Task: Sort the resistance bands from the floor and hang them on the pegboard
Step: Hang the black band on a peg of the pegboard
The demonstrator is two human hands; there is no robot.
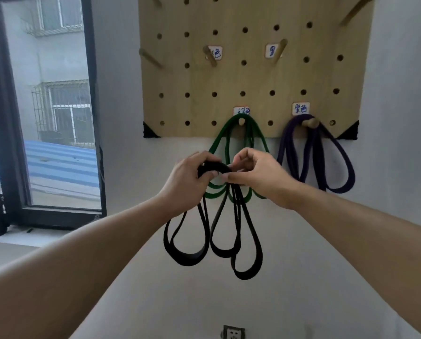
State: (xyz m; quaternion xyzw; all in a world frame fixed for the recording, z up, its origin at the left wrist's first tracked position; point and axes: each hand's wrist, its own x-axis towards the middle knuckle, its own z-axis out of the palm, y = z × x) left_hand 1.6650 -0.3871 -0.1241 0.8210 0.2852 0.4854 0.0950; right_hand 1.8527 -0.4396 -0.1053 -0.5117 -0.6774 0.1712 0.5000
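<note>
Black bands (pixel 225 243) are showing solid black, no pattern. Green bands (pixel 231 133) are showing dark green. Purple bands (pixel 336 165) are showing deep purple. Pegboard (pixel 253 79) is showing light tan wood, dotted with a grid of dark holes, black corner pieces, white labels with blue handwriting. Wall (pixel 302 277) is showing plain white. Window frame (pixel 92 94) is showing black.
</note>
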